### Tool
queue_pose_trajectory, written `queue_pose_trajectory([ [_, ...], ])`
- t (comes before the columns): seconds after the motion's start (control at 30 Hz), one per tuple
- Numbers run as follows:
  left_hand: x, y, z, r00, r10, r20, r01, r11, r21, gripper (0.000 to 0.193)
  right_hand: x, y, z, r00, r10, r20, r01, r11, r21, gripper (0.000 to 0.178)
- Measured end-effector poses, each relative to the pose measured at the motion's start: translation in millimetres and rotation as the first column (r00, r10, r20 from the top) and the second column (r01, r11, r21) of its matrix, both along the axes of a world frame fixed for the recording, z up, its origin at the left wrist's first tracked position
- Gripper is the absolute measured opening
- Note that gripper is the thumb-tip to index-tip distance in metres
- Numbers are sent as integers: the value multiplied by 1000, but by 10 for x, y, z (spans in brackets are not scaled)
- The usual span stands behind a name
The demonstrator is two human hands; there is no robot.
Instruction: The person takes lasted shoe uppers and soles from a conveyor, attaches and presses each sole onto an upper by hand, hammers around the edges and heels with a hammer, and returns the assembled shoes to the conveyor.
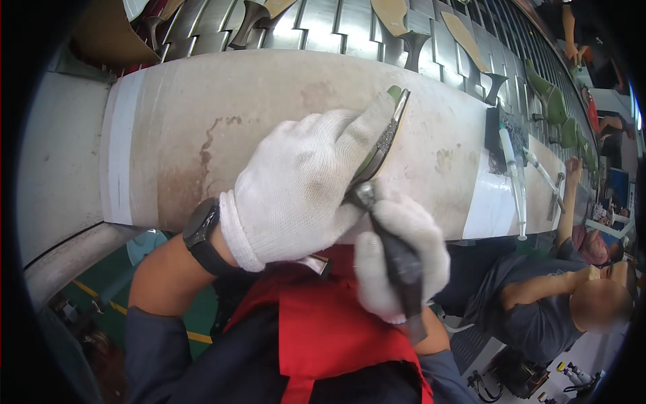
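Note:
A green shoe (369,163) is tilted on its side above the work table, with its sole edge facing right. My left hand (296,185), in a white knit glove, is closed around the shoe and covers most of it. My right hand (404,252), also gloved, grips a tool with a thick dark handle (397,254). The tool's shiny metal end (365,193) sits close against the lower end of the shoe. Whether the two touch, and the tool's exact kind, I cannot make out.
Beyond the pale, stained table (182,141) runs a slatted metal conveyor (323,30) carrying heeled shoes with tan soles (464,40). Green shoes (550,101) stand farther right. White slender tools (511,175) lie at the table's right. A co-worker (531,303) sits on the right.

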State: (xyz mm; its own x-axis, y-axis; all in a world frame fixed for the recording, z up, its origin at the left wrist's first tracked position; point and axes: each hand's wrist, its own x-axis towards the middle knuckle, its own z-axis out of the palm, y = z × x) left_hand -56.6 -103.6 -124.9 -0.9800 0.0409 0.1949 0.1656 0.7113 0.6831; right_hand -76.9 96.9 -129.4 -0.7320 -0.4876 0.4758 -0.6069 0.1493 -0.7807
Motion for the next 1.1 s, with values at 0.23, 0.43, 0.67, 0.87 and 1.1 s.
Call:
queue_pose_trajectory([
  [0.23,109,-220,-55,997,-75,-20,76,996,47,91,67,27,10,964,160,214,-160,987,-15,39],
  [0.43,208,-438,-262,991,-105,-80,121,968,221,65,66,4,4,988,105,-109,-94,990,106,41],
  [0.67,200,-416,-295,993,-64,-99,88,962,258,57,103,15,50,960,195,198,-220,969,113,42],
  [0.87,218,-435,-288,996,-56,-66,71,968,240,56,124,-26,62,943,228,244,-255,963,85,39],
  [1.1,177,-399,-292,993,-58,-99,78,974,212,56,44,-81,81,943,265,202,-284,957,66,37],
])
